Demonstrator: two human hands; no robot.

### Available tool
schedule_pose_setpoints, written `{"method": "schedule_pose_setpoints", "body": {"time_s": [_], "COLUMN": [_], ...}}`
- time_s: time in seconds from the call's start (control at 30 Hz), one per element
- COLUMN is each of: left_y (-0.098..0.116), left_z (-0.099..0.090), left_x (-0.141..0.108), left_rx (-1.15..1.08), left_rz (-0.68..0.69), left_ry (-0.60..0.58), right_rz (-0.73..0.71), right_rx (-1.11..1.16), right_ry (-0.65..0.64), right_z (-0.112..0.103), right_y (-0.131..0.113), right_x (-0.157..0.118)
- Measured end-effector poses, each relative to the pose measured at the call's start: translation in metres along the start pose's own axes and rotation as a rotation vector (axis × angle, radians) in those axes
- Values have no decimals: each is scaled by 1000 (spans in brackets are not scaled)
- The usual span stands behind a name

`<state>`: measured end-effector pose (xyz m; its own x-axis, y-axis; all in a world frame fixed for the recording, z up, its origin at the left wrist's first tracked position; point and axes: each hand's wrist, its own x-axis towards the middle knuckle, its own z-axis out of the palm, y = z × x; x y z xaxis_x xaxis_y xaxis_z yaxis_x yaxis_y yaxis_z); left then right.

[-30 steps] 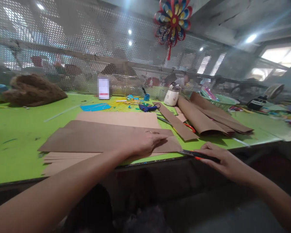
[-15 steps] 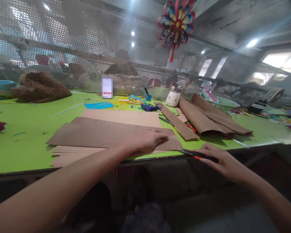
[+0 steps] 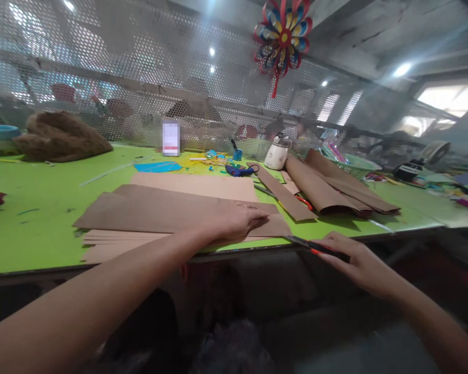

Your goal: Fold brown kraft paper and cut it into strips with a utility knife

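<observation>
A dark brown folded sheet of paper (image 3: pixel 156 212) lies across lighter tan sheets (image 3: pixel 117 239) near the front edge of the green table. My left hand (image 3: pixel 242 221) presses down on the right part of the brown sheet, its fingers bent together over the paper. In my right hand (image 3: pixel 345 252), just past the table's front edge, is a black-handled cutting tool (image 3: pixel 304 242), its fingers wrapped round the handle. The metal tip of the tool meets the right end of the brown sheet.
Behind the sheets lie a blue glue gun (image 3: pixel 239 170), blue paper (image 3: pixel 158 167) and yellow scraps. A white bottle (image 3: pixel 276 155) stands beside brown paper rolls (image 3: pixel 320 192). Red-handled scissors (image 3: pixel 304 201) lie under a brown strip (image 3: pixel 286 197). Brown cloth (image 3: pixel 62 137) sits back left.
The cutting tool has moved slightly left at the right end of the brown sheet. My left hand still presses the paper. The whole view has shifted a little.
</observation>
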<state>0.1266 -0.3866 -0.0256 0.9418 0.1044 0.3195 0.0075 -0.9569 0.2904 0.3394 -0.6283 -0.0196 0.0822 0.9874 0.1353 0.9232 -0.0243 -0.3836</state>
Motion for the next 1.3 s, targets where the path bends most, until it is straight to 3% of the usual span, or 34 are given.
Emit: {"method": "schedule_pose_setpoints", "body": {"time_s": [0.23,0.57,0.73,0.97,1.3], "left_y": [2,-11,-22,-24,-20], "left_z": [-2,2,2,4,6], "left_x": [0,6,7,8,8], "left_rx": [-6,-28,-47,-19,47], "left_rz": [-25,-8,89,84,44], "left_ry": [-4,-29,-14,-28,-47], "right_rz": [-4,-95,-56,18,-17], "right_rx": [-70,-319,-227,-143,-77], "right_ry": [93,276,192,91,31], "right_z": [13,7,5,17,11], "right_y": [-5,-21,-14,-12,-14], "right_x": [2,-5,9,5,8]}}
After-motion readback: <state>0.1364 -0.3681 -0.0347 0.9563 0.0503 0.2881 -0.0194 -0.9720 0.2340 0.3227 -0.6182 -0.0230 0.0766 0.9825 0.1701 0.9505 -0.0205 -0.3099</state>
